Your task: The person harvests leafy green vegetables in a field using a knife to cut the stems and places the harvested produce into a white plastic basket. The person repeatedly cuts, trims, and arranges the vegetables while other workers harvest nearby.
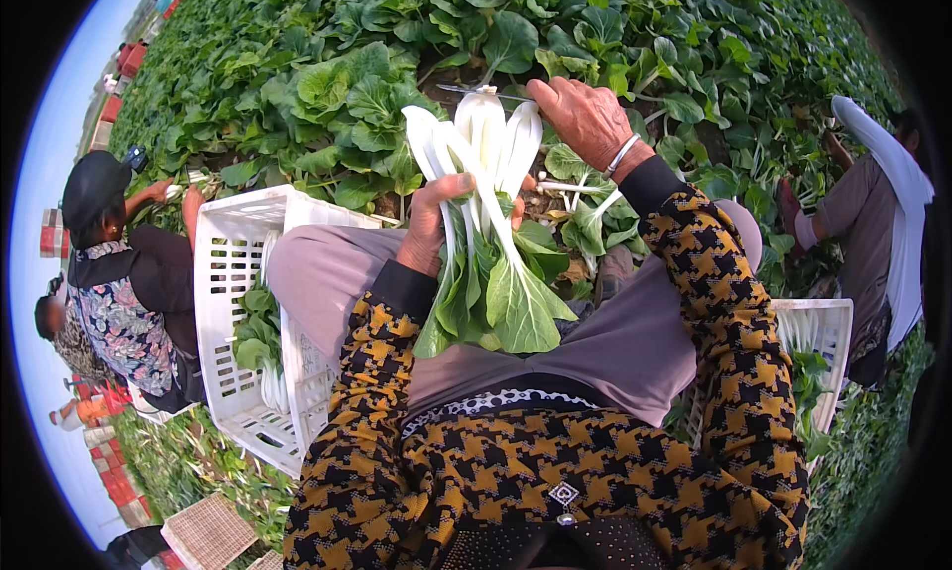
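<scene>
My left hand [431, 216] is wrapped around a bunch of bok choy [494, 228], its white stem bases up and away from me and its green leaves hanging toward my lap. In my right hand [584, 116], a thin knife [454, 88] is gripped with its blade pointing left. The blade lies across the cut end of the middle stem base, seemingly touching it. Most of the knife's handle is hidden by the fingers. Loose bok choy leaves and stalks [595, 213] lie on the ground just beyond my knees.
Dense rows of bok choy [357, 19] grow ahead. White plastic crates with cut bok choy stand by my left side [242, 421] and right side [833, 376]. One person [134, 295] crouches at left, another [877, 220] at right. Red and white crates [119, 481] line the far left.
</scene>
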The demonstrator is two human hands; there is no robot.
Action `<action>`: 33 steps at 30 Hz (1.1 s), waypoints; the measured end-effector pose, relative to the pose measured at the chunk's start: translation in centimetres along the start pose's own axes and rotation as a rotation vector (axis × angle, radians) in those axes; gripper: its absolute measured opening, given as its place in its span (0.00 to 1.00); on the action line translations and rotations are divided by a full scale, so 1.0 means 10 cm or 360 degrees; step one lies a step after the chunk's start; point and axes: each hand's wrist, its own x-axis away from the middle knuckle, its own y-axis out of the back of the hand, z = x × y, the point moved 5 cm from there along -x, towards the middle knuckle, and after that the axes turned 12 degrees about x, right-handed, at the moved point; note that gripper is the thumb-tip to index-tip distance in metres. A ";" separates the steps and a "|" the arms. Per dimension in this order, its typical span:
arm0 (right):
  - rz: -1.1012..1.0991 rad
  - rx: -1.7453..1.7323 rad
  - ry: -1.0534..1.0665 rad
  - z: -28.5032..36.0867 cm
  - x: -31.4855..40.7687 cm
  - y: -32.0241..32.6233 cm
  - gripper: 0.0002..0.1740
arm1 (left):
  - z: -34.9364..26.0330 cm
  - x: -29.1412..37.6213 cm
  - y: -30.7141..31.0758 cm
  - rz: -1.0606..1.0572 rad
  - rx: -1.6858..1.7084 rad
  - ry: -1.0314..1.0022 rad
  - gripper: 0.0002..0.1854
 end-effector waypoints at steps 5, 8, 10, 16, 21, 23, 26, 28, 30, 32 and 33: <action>0.0451 0.0000 -0.0603 -0.46 0.17 -0.27 0.10 | -0.16 0.15 -0.06 0.0092 -0.0198 -0.0183 0.45; 0.0810 -0.1454 -0.1439 -0.30 0.32 -0.34 0.30 | -0.29 0.08 0.16 -0.0058 -0.0207 -0.0434 0.31; 0.0870 -0.1960 -0.1344 0.07 0.24 -0.28 0.39 | -0.32 0.01 0.33 -0.0342 -0.0429 -0.0695 0.27; 0.0950 -0.2110 -0.0839 0.64 0.06 -0.27 0.53 | -0.29 -0.10 0.41 -0.0314 -0.0164 -0.1104 0.35; 0.0918 -0.1794 -0.0752 0.70 0.05 -0.34 0.48 | -0.28 -0.11 0.35 -0.0358 -0.0341 -0.1113 0.50; 0.0792 -0.1887 -0.0734 0.69 0.00 -0.27 0.49 | -0.35 -0.03 0.32 -0.0509 -0.0492 -0.1131 0.45; 0.0620 -0.2140 -0.0802 0.54 -0.11 -0.14 0.53 | -0.68 0.17 0.04 -0.0383 -0.0591 -0.1476 0.38; 0.0363 -0.2074 -0.0695 0.39 -0.21 -0.03 0.50 | -0.96 0.42 -0.16 -0.0242 -0.0535 -0.1553 0.31; 0.0348 -0.2027 -0.0854 0.20 -0.23 -0.02 0.43 | -1.31 0.79 -0.34 -0.0192 -0.0697 -0.1689 0.32; 0.0413 -0.2159 -0.1109 -0.02 -0.14 -0.01 0.31 | -1.67 1.16 -0.43 -0.0191 -0.0821 -0.1756 0.28; 0.0388 -0.2045 -0.1175 -0.17 -0.11 0.02 0.29 | -1.87 1.40 -0.43 -0.0263 -0.0940 -0.1815 0.24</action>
